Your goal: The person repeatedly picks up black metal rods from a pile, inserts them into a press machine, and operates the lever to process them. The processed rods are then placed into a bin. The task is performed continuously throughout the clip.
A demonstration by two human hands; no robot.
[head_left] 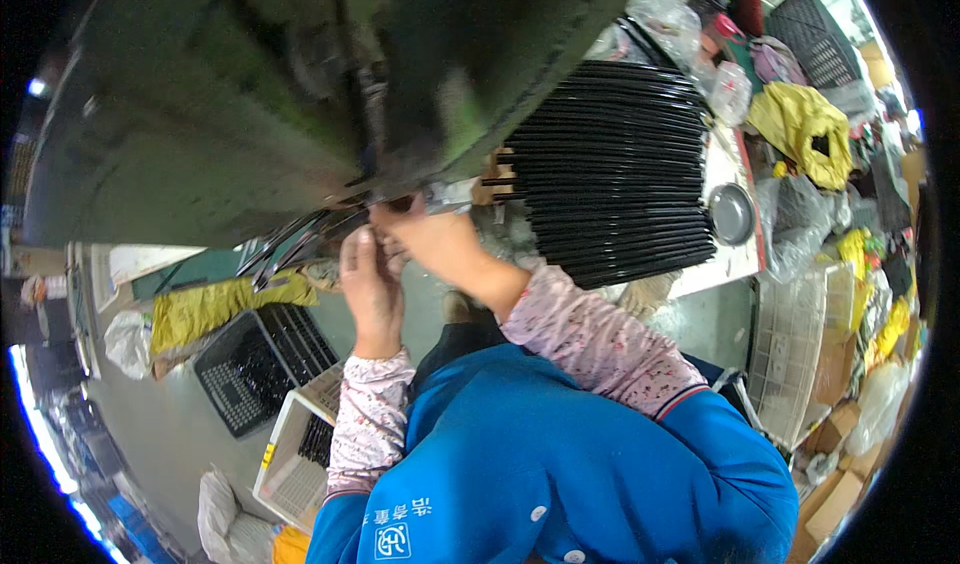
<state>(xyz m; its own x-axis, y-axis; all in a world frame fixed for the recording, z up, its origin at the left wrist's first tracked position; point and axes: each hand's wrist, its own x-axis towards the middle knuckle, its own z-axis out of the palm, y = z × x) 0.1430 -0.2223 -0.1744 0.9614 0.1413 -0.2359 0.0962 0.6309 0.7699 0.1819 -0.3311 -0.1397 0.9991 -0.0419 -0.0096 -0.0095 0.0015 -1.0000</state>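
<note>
A large dark green cloth (200, 154) with a stitched edge, gathered like an umbrella canopy, fills the upper left, close to the camera and partly blurred. At its lower gathered part my right hand (440, 246) reaches in from the right, fingers closed on the cloth; their tips are partly hidden. Just left of it, my left hand (372, 289) is raised with its fingers pinched together, and what they hold is too small to tell. Several thin dark rods (285, 244), like umbrella ribs, stick out to the left below the cloth.
Many glossy black rods (620, 174) lie side by side on a white table (740, 254), with a round grey dish (732, 214) at their right. A black crate (235, 374) and a white crate (285, 454) stand on the floor at left. Yellow bags (805, 129) lie at far right.
</note>
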